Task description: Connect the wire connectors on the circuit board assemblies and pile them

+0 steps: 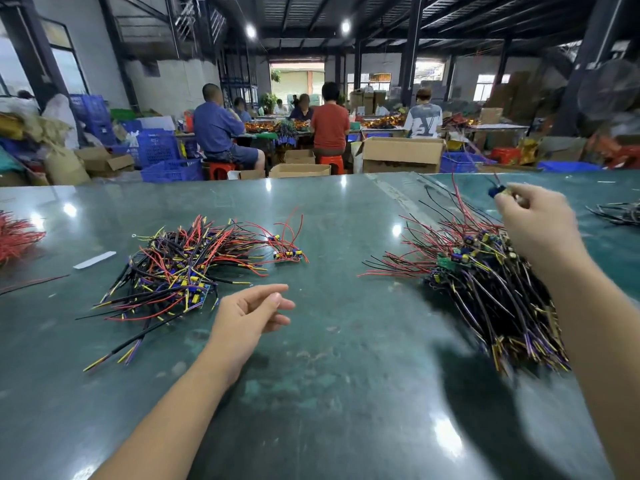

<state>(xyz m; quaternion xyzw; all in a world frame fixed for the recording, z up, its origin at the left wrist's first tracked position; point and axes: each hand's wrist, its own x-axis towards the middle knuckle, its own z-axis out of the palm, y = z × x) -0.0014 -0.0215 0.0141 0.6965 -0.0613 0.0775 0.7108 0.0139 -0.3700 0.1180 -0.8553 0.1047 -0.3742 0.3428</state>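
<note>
Two heaps of circuit board assemblies with red, black, yellow and purple wires lie on the green table [329, 358]. The left pile [187, 271] is loose and spread out. The right pile [485, 282] is denser. My right hand [536, 226] is raised over the right pile and pinches a small circuit board assembly [498, 190] whose red and black wires trail down toward the heap. My left hand [249, 317] hovers above the table's middle, just right of the left pile, fingers relaxed and holding nothing.
A bunch of red wires [17, 237] lies at the left edge and a white strip [94, 259] near it. More dark wires [620, 213] sit at the far right. Beyond the table stand cardboard boxes [401, 155], blue crates [166, 161] and several seated people.
</note>
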